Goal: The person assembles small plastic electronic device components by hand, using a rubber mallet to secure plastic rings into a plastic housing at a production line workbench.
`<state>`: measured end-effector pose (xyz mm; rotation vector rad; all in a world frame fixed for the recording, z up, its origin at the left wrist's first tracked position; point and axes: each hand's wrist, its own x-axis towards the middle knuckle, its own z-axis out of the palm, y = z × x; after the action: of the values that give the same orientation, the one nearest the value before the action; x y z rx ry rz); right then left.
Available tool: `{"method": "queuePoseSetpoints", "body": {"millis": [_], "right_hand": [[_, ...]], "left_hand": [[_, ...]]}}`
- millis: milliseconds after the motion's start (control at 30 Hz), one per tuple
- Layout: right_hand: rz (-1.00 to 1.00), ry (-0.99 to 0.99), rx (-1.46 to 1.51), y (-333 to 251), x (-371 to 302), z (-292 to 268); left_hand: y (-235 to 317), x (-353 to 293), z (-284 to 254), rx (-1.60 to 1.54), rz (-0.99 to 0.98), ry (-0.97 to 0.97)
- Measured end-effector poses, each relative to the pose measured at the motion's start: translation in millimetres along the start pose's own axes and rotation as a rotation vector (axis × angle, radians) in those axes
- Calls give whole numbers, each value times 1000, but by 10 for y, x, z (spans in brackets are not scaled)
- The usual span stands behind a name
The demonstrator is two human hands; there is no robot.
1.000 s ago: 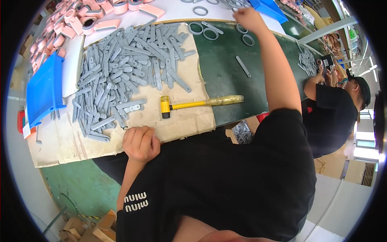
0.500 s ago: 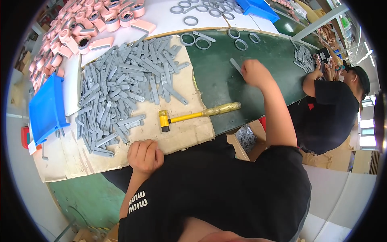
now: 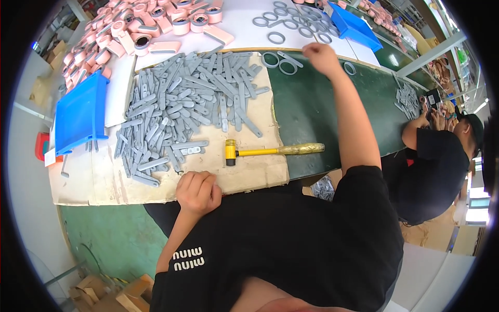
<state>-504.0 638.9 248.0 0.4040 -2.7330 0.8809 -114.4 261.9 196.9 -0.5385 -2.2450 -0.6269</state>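
My left hand [image 3: 198, 192] rests curled in a fist on the near edge of the tan cardboard sheet [image 3: 254, 174], with nothing showing in it. My right arm reaches across the green bench mat [image 3: 306, 112]. At the mat's far edge, my right hand [image 3: 323, 58] has its fingers drawn together; whatever they may grip is hidden. Left of it lie grey rings [image 3: 288, 66] and a flat grey strip [image 3: 291, 59]. Between my hands lies a mallet [image 3: 260, 152] with a yellow-and-black head, its wrapped handle pointing right. Left of the mallet spreads a heap of grey strips [image 3: 192, 99].
Pink ring-headed parts [image 3: 140, 31] pile up at the far left, near a blue tray [image 3: 80, 114]. More grey rings [image 3: 291, 24] lie on the white table beside another blue tray [image 3: 358, 31]. A co-worker in black [image 3: 431, 166] sits at right, near more strips [image 3: 408, 101].
My right hand has moved farther away, to the mat's far edge. The grey strip it held is out of sight. My left fist stays at the cardboard edge; the whole view has shifted.
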Motion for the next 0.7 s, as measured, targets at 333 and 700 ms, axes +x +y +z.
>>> {"method": "queuePoseSetpoints", "body": {"millis": [333, 700], "right_hand": [[-104, 30, -125, -91, -311, 356], [344, 73, 500, 462, -213, -437]], "left_hand": [[45, 13, 12, 30, -5, -26], [63, 65, 27, 14, -30, -76]]}}
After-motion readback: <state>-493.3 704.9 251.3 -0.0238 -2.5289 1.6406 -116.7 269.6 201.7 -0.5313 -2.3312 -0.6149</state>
